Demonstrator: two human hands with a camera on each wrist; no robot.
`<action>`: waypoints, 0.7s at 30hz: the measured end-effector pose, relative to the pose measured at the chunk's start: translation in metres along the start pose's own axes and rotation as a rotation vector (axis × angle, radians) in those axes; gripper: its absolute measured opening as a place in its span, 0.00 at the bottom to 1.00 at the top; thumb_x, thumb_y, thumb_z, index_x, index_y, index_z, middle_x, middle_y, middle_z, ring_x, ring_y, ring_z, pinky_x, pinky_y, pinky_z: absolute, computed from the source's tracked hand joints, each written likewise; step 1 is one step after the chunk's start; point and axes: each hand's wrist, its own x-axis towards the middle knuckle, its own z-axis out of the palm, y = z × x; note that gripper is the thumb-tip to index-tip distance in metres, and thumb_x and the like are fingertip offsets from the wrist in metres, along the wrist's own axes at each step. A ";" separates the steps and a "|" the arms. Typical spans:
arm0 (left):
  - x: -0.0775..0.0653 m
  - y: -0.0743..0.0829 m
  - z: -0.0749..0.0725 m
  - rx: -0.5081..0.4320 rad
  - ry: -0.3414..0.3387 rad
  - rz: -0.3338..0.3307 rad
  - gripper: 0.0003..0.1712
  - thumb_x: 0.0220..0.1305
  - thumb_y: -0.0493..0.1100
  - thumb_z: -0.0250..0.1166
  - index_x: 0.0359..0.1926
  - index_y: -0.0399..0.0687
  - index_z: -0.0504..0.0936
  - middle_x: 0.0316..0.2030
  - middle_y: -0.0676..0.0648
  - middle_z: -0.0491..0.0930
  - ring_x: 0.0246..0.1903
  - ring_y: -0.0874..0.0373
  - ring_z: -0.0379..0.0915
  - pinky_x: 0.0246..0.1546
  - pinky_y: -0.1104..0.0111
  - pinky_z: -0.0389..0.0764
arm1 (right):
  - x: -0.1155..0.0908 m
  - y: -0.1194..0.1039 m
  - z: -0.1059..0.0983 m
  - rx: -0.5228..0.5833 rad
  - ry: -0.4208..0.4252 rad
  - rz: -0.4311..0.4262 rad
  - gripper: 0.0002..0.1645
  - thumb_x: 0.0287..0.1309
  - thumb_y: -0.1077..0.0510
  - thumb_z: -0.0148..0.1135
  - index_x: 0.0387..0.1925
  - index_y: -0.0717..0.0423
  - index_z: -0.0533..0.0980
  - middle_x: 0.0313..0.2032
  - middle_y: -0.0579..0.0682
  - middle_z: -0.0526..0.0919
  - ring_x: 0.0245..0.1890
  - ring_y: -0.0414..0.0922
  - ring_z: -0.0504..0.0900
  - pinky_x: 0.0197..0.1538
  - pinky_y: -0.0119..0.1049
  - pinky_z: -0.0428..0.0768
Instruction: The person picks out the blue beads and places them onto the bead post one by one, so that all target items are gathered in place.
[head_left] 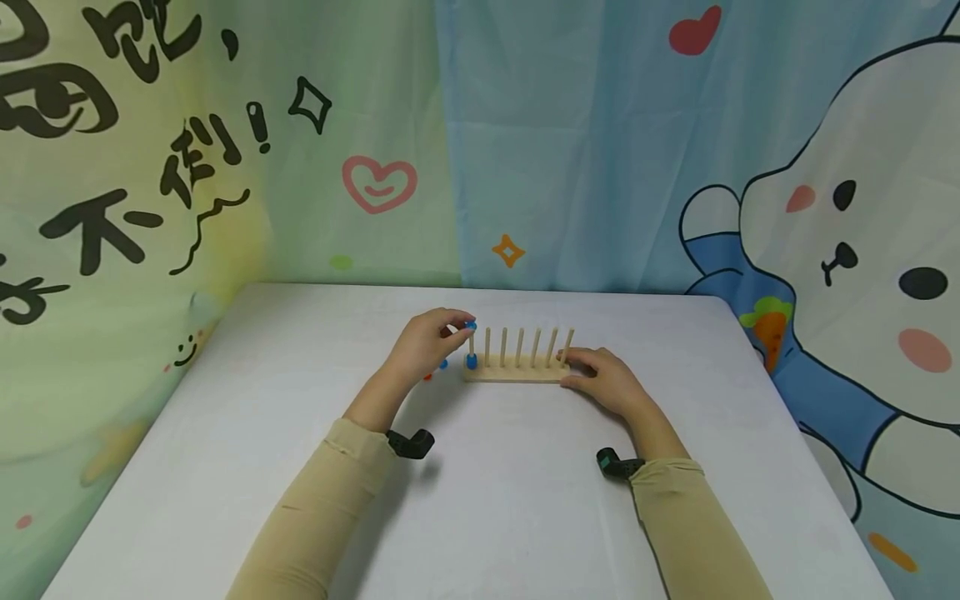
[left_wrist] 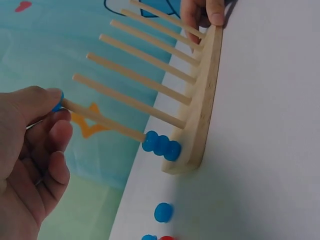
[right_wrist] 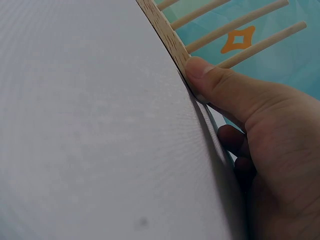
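A wooden peg rack stands on the table with a row of upright pegs. At the tip of its leftmost peg, my left hand pinches a blue bead between thumb and fingers. Three blue beads are stacked at the foot of that same peg; the other pegs carry no beads. My right hand grips the rack's right end, its thumb on the front side and the fingers behind, partly hidden.
Beside the rack's left end lie a loose blue bead and, cut off by the left wrist view's edge, another blue bead and a red bead. A printed curtain hangs behind the white table.
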 end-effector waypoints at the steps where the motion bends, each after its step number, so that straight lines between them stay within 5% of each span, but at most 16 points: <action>1: 0.000 -0.001 0.000 -0.007 -0.007 -0.005 0.20 0.70 0.53 0.61 0.59 0.54 0.81 0.47 0.52 0.82 0.32 0.58 0.77 0.29 0.68 0.78 | 0.000 0.000 0.000 -0.001 -0.001 0.002 0.30 0.58 0.43 0.69 0.61 0.45 0.77 0.58 0.53 0.79 0.56 0.52 0.75 0.62 0.54 0.71; 21: -0.004 -0.027 0.028 0.068 -0.030 -0.021 0.17 0.68 0.49 0.64 0.55 0.50 0.83 0.45 0.49 0.85 0.40 0.56 0.78 0.43 0.65 0.79 | 0.000 0.000 0.000 -0.023 0.012 -0.026 0.30 0.58 0.44 0.69 0.61 0.47 0.77 0.58 0.54 0.80 0.54 0.52 0.75 0.59 0.54 0.72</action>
